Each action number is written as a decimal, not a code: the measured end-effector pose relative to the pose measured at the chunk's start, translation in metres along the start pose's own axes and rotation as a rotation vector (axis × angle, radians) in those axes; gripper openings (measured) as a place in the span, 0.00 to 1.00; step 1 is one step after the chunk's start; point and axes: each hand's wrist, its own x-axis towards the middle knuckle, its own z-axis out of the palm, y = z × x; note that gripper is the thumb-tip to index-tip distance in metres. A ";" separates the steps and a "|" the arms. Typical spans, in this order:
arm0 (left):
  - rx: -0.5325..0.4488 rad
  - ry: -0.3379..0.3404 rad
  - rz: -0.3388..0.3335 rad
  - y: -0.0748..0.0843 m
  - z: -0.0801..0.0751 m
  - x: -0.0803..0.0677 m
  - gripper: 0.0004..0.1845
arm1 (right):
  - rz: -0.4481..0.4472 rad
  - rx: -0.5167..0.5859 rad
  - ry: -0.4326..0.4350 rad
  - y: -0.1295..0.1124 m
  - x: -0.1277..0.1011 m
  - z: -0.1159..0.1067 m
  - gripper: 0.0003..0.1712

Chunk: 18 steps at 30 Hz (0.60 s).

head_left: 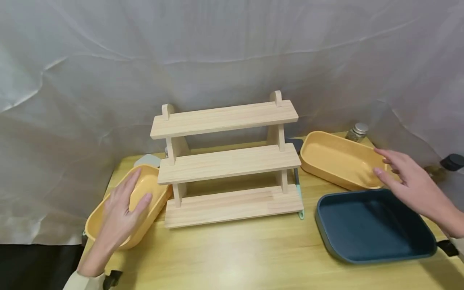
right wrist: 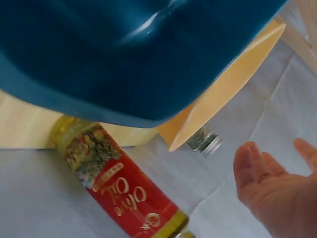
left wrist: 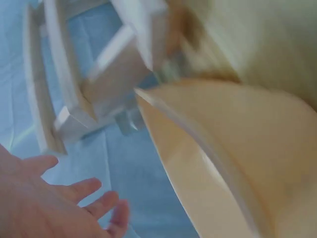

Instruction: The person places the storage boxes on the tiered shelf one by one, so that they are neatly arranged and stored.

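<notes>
My left hand (head_left: 123,213) hovers over a yellow oblong tray (head_left: 156,213) at the left, fingers spread and loosely bent, nothing in its grasp. In the left wrist view that hand (left wrist: 64,198) appears beside the tray's rim (left wrist: 198,134). On the other side, my right hand (head_left: 417,183) has thumb and fingers apart, holding nothing. It is over the right end of a second yellow tray (head_left: 337,159) and overlaps the corner of a dark blue tray (head_left: 369,229). A three-tier wooden shelf (head_left: 230,161) stands between the hands.
An olive oil bottle (right wrist: 129,186) stands beyond the blue tray, at the right. A small glass jar (head_left: 357,132) with a silver lid is behind the right yellow tray. A pale grey utensil head (head_left: 148,161) and a teal handle (head_left: 300,205) show by the shelf. Grey cloth (head_left: 232,48) hangs behind.
</notes>
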 end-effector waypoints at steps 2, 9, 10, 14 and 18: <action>-0.083 -0.012 -0.020 0.006 0.005 0.006 0.40 | 0.070 0.013 0.009 0.001 -0.002 -0.001 0.39; -0.335 -0.052 -0.151 0.022 0.022 0.020 0.40 | 0.282 0.008 -0.060 0.009 -0.002 -0.003 0.43; -0.366 -0.055 -0.167 0.022 0.025 0.021 0.40 | 0.298 0.004 -0.072 0.011 -0.002 -0.003 0.44; -0.472 -0.068 -0.241 0.023 0.034 0.026 0.39 | 0.335 0.016 -0.130 0.020 0.000 -0.003 0.48; -0.534 -0.063 -0.285 0.025 0.044 0.031 0.36 | 0.344 0.100 -0.193 0.032 0.003 0.001 0.47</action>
